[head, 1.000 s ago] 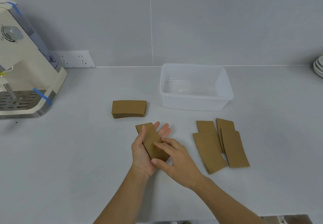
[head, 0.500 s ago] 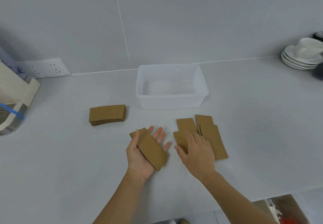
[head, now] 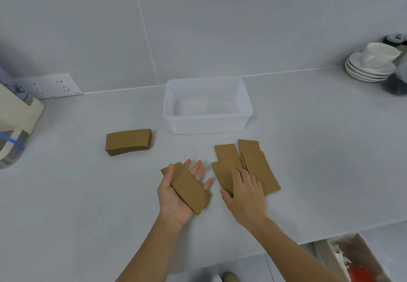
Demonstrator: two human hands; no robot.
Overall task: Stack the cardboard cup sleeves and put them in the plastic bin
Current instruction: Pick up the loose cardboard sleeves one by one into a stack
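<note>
My left hand lies palm up just above the counter and holds a small stack of brown cardboard sleeves across the palm, thumb on its left edge. My right hand rests palm down on the nearest of several loose sleeves fanned out on the counter to the right. A taller, neat stack of sleeves sits to the left. The clear plastic bin stands behind the hands, with nothing in it.
A cream appliance stands at the left edge, with a wall socket behind it. Stacked white saucers with a cup sit at the far right. Below the counter edge at bottom right is a cardboard box.
My right hand left the sleeves held in my left hand and moved right onto the loose sleeves. The view has swung to the right.
</note>
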